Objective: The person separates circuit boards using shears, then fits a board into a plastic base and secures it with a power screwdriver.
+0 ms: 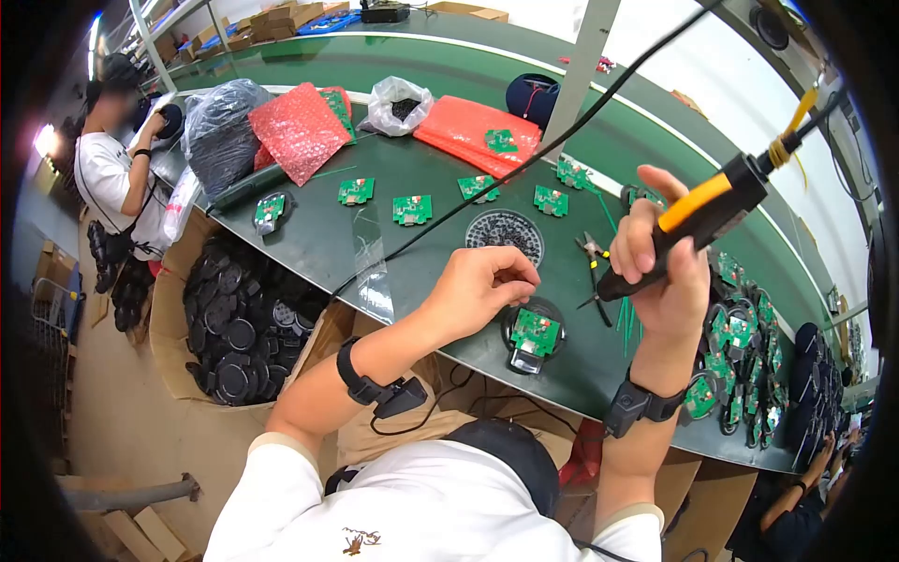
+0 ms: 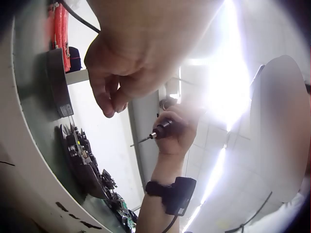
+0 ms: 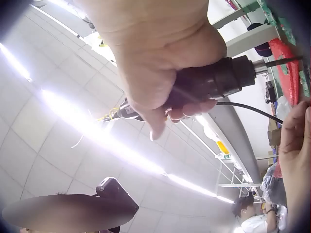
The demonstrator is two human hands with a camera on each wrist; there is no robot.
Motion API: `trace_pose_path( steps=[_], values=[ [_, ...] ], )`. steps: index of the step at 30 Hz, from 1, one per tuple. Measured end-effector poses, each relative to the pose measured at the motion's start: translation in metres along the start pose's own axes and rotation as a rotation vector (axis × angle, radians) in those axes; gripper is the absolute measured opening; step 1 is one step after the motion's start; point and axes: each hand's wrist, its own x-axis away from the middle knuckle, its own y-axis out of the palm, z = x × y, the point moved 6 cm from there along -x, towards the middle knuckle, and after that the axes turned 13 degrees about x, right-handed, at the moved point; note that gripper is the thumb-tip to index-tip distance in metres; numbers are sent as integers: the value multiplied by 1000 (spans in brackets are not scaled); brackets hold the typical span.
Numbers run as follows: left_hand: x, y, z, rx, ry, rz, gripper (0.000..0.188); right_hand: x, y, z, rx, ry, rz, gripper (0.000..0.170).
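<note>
The right hand [image 1: 667,272] grips a black and orange electric screwdriver [image 1: 698,220], its tip pointing down-left above the table. This screwdriver [image 3: 209,82] lies across the palm in the right wrist view. Just above a round black casing [image 1: 512,323] with a green circuit board [image 1: 537,330] on it is the left hand [image 1: 473,292], its fingers curled and the thumb near the fingertips. In the left wrist view the left hand's fingertips [image 2: 115,108] are close together; no item shows between them. A round dish [image 1: 505,234] of small dark parts stands beyond.
Pliers [image 1: 594,267] and green strips lie right of the dish. Single boards [image 1: 412,210] lie along the table, with red bubble wrap [image 1: 298,131] behind. Many boards in casings [image 1: 735,328] are piled at right. A carton [image 1: 173,323] of black parts is at left. A cable crosses the table.
</note>
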Motion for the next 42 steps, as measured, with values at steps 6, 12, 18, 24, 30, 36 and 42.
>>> trace_pose_path(
  steps=[6,12,18,24,30,36,42],
  values=[
    [13,1,-6,-26,-5,27,10,3,16,5,54,-23,222,50],
    [21,9,-7,-63,24,15,13,7,24,16,39,3,290,33],
    [23,12,-14,-76,52,7,21,9,34,26,8,2,362,25],
    [23,10,-9,-156,118,7,20,10,39,28,21,-12,332,27],
    [24,11,-7,-167,138,25,19,12,42,28,36,-11,339,26],
    [28,11,-6,-168,103,46,26,17,39,30,49,-24,342,27],
    [67,25,-4,-560,450,2,45,22,27,38,125,-56,378,27]
  ],
)
